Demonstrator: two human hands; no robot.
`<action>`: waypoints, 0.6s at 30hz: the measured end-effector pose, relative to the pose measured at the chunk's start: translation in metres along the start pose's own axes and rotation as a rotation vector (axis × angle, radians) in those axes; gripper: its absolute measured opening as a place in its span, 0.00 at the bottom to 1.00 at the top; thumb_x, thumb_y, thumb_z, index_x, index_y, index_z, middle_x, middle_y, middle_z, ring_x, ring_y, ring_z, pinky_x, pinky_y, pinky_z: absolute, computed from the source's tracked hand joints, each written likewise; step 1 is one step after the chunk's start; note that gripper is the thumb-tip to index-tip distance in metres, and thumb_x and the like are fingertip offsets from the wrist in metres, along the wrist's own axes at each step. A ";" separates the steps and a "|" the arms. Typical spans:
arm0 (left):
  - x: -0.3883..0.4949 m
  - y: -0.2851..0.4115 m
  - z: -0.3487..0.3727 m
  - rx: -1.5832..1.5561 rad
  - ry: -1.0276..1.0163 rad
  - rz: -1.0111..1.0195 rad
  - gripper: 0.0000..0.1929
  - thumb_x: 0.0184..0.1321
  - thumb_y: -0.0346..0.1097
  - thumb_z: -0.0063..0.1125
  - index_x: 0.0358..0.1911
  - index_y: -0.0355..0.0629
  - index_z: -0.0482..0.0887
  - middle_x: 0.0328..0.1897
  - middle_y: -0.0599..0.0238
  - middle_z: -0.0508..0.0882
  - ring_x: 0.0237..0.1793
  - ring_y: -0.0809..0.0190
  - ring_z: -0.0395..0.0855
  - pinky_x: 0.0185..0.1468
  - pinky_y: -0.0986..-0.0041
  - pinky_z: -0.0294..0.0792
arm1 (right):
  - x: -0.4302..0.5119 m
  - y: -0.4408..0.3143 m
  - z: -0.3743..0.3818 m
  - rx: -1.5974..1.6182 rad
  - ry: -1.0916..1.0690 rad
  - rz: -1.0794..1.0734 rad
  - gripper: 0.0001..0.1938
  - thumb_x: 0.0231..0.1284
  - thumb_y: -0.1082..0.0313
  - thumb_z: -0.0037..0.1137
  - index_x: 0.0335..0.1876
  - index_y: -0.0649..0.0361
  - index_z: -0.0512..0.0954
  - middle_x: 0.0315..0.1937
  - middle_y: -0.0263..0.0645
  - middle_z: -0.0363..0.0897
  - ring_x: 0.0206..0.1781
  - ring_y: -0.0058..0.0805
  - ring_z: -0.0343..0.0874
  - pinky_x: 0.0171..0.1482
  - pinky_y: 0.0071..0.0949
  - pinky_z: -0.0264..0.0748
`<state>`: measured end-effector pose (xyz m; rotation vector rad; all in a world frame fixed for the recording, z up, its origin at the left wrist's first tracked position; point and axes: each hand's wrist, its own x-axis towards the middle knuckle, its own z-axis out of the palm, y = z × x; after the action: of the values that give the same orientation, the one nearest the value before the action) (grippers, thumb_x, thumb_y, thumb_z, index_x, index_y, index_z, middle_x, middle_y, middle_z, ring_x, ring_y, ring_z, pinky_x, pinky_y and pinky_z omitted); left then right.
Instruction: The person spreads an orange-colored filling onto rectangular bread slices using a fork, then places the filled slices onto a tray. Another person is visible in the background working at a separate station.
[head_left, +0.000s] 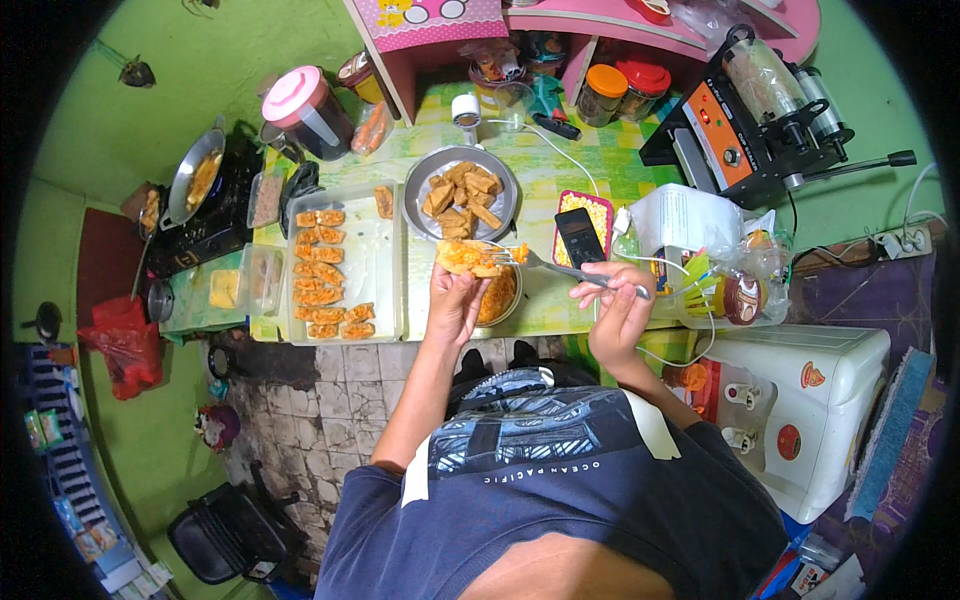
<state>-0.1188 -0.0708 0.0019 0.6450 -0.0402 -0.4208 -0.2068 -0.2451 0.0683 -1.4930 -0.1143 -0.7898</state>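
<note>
Pinched in my left hand (454, 304) is a piece of fried tofu (459, 257) with orange filling on it. My right hand (619, 304) grips the handle of a metal fork (555, 268), whose tines carry some filling and meet the tofu. Below them, partly hidden by my left hand, is a round container of orange filling (496, 300). A grey metal pan (411, 196) beyond holds plain fried tofu pieces (463, 196). To the left, a plastic tray (375, 285) carries rows of filled tofu pieces (319, 274), with one lone piece near its far edge.
A phone (579, 234) leans on a red-rimmed tray of yellow pieces (570, 201), with a white cable close by. At left, a wok (196, 176) sits on a stove (202, 225). A cup sealer (735, 142) stands at the right, behind a plastic-wrapped container (686, 217).
</note>
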 end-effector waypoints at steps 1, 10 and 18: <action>0.000 0.001 0.000 -0.001 0.006 -0.003 0.27 0.51 0.32 0.62 0.53 0.46 0.63 0.51 0.64 0.74 0.50 0.63 0.76 0.52 0.74 0.72 | -0.002 -0.001 0.001 -0.022 -0.025 -0.039 0.08 0.68 0.66 0.26 0.40 0.62 0.58 0.41 0.52 0.71 0.29 0.33 0.79 0.27 0.22 0.73; 0.001 0.010 0.000 0.012 -0.019 0.006 0.25 0.51 0.28 0.61 0.52 0.45 0.64 0.50 0.64 0.74 0.50 0.62 0.76 0.51 0.72 0.72 | -0.009 -0.007 0.010 -0.134 -0.094 -0.263 0.08 0.67 0.67 0.28 0.39 0.63 0.59 0.40 0.56 0.71 0.30 0.37 0.80 0.29 0.24 0.77; -0.003 0.023 0.001 0.083 -0.082 0.032 0.24 0.43 0.21 0.64 0.45 0.40 0.67 0.44 0.60 0.77 0.46 0.60 0.78 0.51 0.69 0.72 | -0.001 -0.009 0.027 0.085 0.052 0.018 0.09 0.69 0.63 0.25 0.40 0.60 0.57 0.39 0.52 0.70 0.26 0.32 0.77 0.25 0.20 0.71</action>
<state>-0.1130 -0.0536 0.0163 0.7078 -0.1460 -0.4162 -0.2012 -0.2195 0.0785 -1.3903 -0.0945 -0.7988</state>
